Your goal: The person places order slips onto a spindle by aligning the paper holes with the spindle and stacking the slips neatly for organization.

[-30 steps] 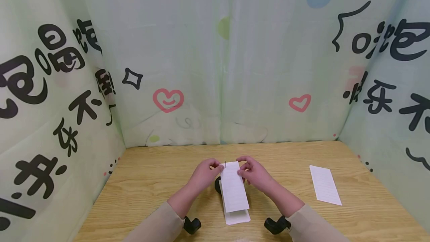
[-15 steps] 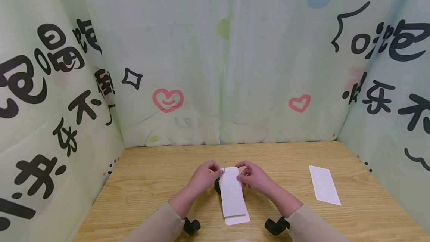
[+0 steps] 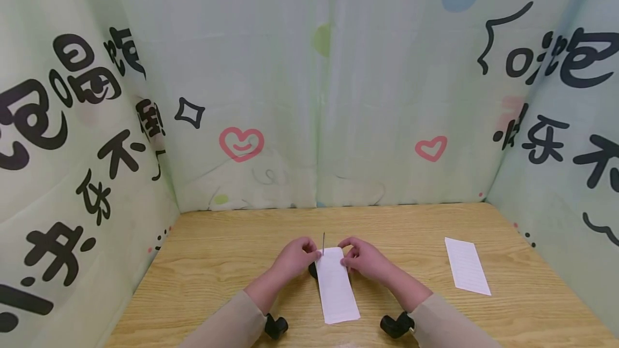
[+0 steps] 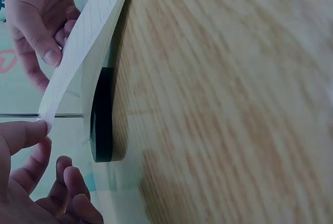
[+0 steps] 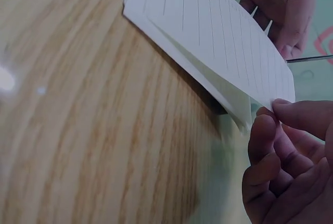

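Note:
My left hand (image 3: 294,256) pinches the far left corner of a white lined paper slip (image 3: 336,289), beside a thin upright metal spike (image 3: 324,238). The spike pokes up through the slip near its top edge. At the slip's far right corner, my right hand (image 3: 364,258) pinches the edge between thumb and finger. Below, at least one more slip lies, seen apart from the top one in the right wrist view (image 5: 234,107). A black round base (image 4: 104,120) stands on the table under the papers, mostly hidden from the head view.
Another white lined slip (image 3: 468,266) lies flat on the wooden table (image 3: 217,251) to the right. Printed curtains (image 3: 271,79) enclose the table at the back and both sides. Black wrist-worn devices (image 3: 276,326) sit near both sleeves.
Both hands have brought the top slip down along the spike and slightly nearer, so more of the spike shows above it. Its near end now covers the slip beneath.

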`<state>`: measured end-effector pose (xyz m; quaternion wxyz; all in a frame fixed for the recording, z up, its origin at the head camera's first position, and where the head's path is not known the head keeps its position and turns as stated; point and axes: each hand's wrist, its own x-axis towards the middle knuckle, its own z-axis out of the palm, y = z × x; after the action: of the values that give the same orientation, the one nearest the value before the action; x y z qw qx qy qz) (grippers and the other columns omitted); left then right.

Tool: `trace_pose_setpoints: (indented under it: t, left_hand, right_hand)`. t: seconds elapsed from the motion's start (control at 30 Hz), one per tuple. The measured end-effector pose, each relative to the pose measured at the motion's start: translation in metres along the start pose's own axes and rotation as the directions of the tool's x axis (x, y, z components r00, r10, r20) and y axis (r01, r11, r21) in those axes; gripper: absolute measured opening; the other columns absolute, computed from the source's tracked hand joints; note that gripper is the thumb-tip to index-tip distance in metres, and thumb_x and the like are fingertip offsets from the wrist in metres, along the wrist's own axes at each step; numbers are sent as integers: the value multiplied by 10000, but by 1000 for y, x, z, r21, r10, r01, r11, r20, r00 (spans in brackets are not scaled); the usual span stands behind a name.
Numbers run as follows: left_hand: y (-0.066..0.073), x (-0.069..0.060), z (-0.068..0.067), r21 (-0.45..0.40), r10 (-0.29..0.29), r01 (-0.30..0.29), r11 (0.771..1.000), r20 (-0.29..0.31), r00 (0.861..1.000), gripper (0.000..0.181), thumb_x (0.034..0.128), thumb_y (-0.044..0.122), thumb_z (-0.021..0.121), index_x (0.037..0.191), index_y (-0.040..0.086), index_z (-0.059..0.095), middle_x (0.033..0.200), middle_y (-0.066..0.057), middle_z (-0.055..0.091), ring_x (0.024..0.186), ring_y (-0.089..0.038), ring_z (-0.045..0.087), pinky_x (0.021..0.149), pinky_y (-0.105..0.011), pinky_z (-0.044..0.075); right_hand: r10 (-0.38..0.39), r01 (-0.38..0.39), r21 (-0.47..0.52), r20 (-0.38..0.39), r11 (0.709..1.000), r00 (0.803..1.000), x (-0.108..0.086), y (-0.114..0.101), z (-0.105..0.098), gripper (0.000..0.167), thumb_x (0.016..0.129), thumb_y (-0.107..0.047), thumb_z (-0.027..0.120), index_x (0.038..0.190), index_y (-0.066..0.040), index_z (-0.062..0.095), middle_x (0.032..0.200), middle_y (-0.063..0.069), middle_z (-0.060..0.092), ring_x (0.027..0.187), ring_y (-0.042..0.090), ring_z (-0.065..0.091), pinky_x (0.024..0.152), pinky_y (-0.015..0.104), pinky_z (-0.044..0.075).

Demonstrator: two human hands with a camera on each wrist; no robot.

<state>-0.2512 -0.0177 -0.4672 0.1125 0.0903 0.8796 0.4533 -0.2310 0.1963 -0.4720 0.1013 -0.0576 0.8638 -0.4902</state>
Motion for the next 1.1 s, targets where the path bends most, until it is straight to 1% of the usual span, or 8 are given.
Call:
trace_pose_setpoints:
  t: [0.13, 0.27, 0.37, 0.53, 0.6, 0.8, 0.9, 1.1]
  left_hand:
    - [-2, 1, 1, 28, -3, 2, 1000, 15, 1000, 149, 922, 234, 718, 906, 138, 606, 821, -28, 567, 710, -190, 509, 612, -315, 413]
    - [-4, 3, 2, 56, -7, 5, 998, 36, 999, 162, 915, 232, 725, 879, 129, 606, 775, -30, 552, 682, -191, 503, 594, -316, 405]
    - [-6, 5, 3, 79, -3, -1, 997, 48, 999, 172, 911, 229, 727, 852, 126, 604, 753, -25, 542, 659, -185, 493, 577, -313, 394]
    - [-6, 7, 4, 120, -19, 12, 993, 61, 998, 181, 903, 229, 734, 820, 127, 610, 732, -27, 538, 647, -188, 493, 574, -314, 389]
    - [-5, 8, 4, 147, -24, 15, 989, 64, 998, 189, 903, 235, 734, 805, 133, 609, 722, -19, 531, 645, -182, 491, 577, -309, 385]
    - [-7, 11, 7, 223, -15, -2, 975, 73, 997, 229, 894, 234, 743, 751, 129, 598, 680, 1, 509, 621, -167, 476, 566, -297, 365]
    - [-6, 11, 8, 234, -33, 14, 972, 80, 996, 229, 899, 241, 738, 751, 133, 601, 681, -1, 512, 628, -168, 484, 573, -302, 372]
    - [-4, 8, 8, 256, -35, 15, 967, 74, 997, 225, 901, 239, 733, 760, 129, 597, 686, -8, 518, 629, -172, 489, 572, -305, 374]
  right_hand:
    - [17, -16, -18, 13, 1000, 1000, 1, 2, 1, 316, 931, -69, 676, 1231, -70, 578, 780, 63, 591, 637, 204, 556, 599, 317, 470]
    - [34, -33, -52, 25, 998, 999, 2, 3, 3, 316, 927, -78, 684, 1226, -74, 580, 770, 56, 584, 612, 193, 545, 578, 302, 462]
    - [44, -41, -74, 30, 996, 999, 3, 4, 4, 315, 923, -81, 688, 1219, -74, 581, 748, 55, 573, 595, 189, 533, 572, 304, 447]
    - [62, -58, -89, 35, 994, 997, 3, 3, 5, 305, 916, -72, 691, 1203, -69, 589, 718, 53, 561, 580, 186, 514, 573, 311, 429]
    - [63, -59, -92, 39, 994, 997, 3, 2, 4, 304, 911, -64, 695, 1197, -61, 590, 719, 55, 561, 581, 186, 513, 570, 308, 427]
    - [57, -52, -106, 47, 993, 997, 1, 1, 5, 294, 902, -45, 696, 1178, -52, 597, 705, 46, 548, 575, 164, 484, 556, 295, 400]
    - [53, -47, -119, 49, 992, 997, 2, 2, 5, 288, 902, -48, 697, 1173, -58, 600, 700, 37, 543, 567, 155, 474, 551, 290, 393]
    - [48, -41, -140, 51, 989, 998, 3, 3, 4, 294, 903, -56, 698, 1178, -48, 597, 706, 34, 542, 568, 151, 474, 543, 281, 400]
